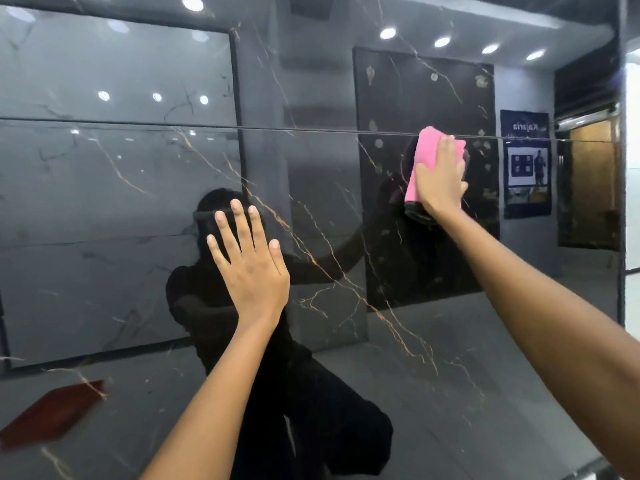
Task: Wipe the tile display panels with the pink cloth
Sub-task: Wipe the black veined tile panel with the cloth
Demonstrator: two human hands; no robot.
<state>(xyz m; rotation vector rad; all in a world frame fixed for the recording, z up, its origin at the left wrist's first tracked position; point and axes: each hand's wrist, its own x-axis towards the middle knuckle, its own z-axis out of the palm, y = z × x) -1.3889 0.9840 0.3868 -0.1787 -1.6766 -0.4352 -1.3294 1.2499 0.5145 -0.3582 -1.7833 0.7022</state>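
While left hand (251,268) rests flat, fingers straight, on the glossy dark tile panel (346,375), right hand (440,178) presses the pink cloth (420,161) against it just below the horizontal seam (207,126). Reflections crowd the surface: ceiling lights, poster (526,164).

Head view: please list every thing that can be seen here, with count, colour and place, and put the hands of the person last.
tile display panels: two seen, glossy black with orange-gold veins, filling the view, one above the other.
joint line: one, dark, horizontal, between the upper and lower panel.
pink cloth: one, pink with a dark edge below, flat on the panel just under the joint, upper right.
reflections: ceiling lights, white, top; poster, dark blue, right.
left hand: one, fingers straight, palm flat on the lower panel, centre.
right hand: one, pressing the pink cloth against the panel.
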